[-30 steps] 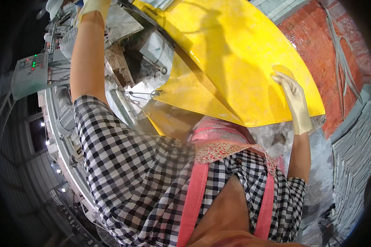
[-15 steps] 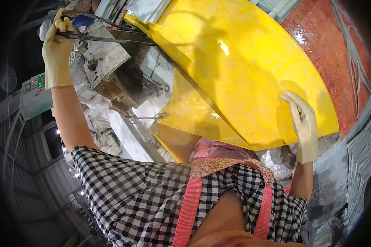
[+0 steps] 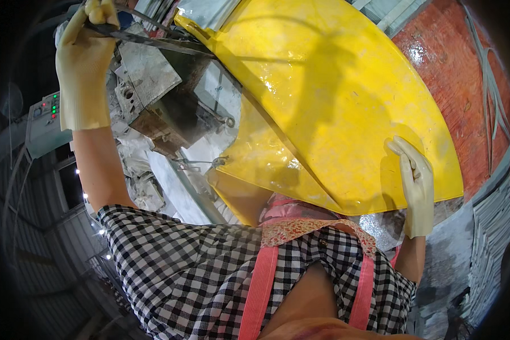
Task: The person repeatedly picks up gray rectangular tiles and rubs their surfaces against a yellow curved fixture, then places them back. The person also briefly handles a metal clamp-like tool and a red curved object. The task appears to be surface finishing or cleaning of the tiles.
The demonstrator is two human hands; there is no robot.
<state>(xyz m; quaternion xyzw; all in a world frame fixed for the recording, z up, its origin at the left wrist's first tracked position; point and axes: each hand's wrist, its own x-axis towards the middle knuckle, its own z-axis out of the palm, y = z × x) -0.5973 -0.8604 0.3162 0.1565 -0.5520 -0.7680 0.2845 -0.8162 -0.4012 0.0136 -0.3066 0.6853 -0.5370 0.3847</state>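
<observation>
My left hand (image 3: pixel 86 68), in a pale yellow glove, is raised at the upper left with its fingers curled round a long, dark, narrow bar (image 3: pixel 156 43). That bar runs right to the edge of a yellow sheet (image 3: pixel 345 107); what it joins there I cannot make out. My right hand (image 3: pixel 416 181), gloved too, is near the sheet's lower right corner. Its fingers are stretched out and it grips nothing visible. Whether it touches the sheet or hovers just over it, I cannot tell. A lower yellow flap (image 3: pixel 260 150) hangs along the sheet's left edge.
A grimy metal block (image 3: pixel 147 73) and a small ring-ended rod (image 3: pixel 228 121) stand left of the sheet. Beyond are a control box with lit lamps (image 3: pixel 44 122), a red surface (image 3: pixel 436 62), loose pale straps (image 3: pixel 487 85) and stacked grey sheets (image 3: pixel 493 238).
My left hand looks larger and nearer, still closed on the bar. Shadows on the yellow sheet have shifted right. My right hand shows slightly lower, along with the sheet's bottom edge.
</observation>
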